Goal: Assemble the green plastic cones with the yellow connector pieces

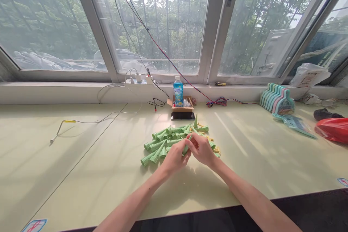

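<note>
Both hands meet over a pile of light green plastic cones (157, 145) on the table. My left hand (176, 155) is closed around a green plastic cone (185, 149), whose body shows between the fingers. The fingers of my right hand (201, 148) pinch together at the upper end of this same cone; whether a smaller part is in them is hidden. Just behind the hands one green cone (195, 121) stands upright. Small yellow plastic pieces (216, 150) lie at the right side of the pile, partly covered by my right hand.
Behind the pile lie a black phone (182, 116) and a small cardboard box (187, 109) with a blue bottle (178, 92). Coiled cables (217, 101) run along the window ledge. To the right are a row of pastel plastic pieces (277, 99) and a red bag (333, 129). A thin cable (89, 121) lies left.
</note>
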The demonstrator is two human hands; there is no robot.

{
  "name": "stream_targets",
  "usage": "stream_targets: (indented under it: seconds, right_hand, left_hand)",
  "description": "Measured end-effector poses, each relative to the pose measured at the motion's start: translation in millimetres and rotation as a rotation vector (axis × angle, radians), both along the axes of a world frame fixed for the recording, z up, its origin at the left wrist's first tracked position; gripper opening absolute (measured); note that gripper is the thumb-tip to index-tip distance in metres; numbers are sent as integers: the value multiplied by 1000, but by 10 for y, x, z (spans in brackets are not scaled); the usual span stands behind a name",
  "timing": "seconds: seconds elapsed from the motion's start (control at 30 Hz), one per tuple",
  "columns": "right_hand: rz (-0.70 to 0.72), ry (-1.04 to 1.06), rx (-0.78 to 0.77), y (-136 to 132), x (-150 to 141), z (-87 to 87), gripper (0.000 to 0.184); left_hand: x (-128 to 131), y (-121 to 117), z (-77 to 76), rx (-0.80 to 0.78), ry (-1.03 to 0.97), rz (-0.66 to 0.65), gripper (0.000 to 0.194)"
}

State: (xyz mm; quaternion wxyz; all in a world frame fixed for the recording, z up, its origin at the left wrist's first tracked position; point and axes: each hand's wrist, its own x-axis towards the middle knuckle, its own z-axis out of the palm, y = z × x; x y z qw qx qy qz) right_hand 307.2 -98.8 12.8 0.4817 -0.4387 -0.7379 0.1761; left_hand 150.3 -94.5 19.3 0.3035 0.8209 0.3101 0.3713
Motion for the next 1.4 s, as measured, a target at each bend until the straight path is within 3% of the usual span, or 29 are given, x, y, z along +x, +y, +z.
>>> stream_targets:
  seconds: [0.27,0.4,0.5,0.67,0.83,1.0,1.4]
  right_hand:
    - [-75,16,75,-106,63,172,29]
    - [-229,110,100,-109,295,329,32]
    - [-413,151,107,30,606,351,37]
    - [-615,96,43,435,1098,228,48]
    - [-592,21,-19,786,1179,127,54]
    - [-521,-54,-61,1015,1071,36,51]
    - [-407,-195,-80,1098,1027,-66,49]
  left_hand:
    - [5,-52,17,71,60,37,15]
    - [-5,-57,36,26,-17,77,23]
    - [-15,-39,29,51,50,53,19]
    - [2,-67,-10,133,211,-109,32]
    - [22,-104,-55,172,338,-181,35]
    - [6,-83,-85,169,316,-177,33]
    - [8,-81,-95,211,414,-183,32]
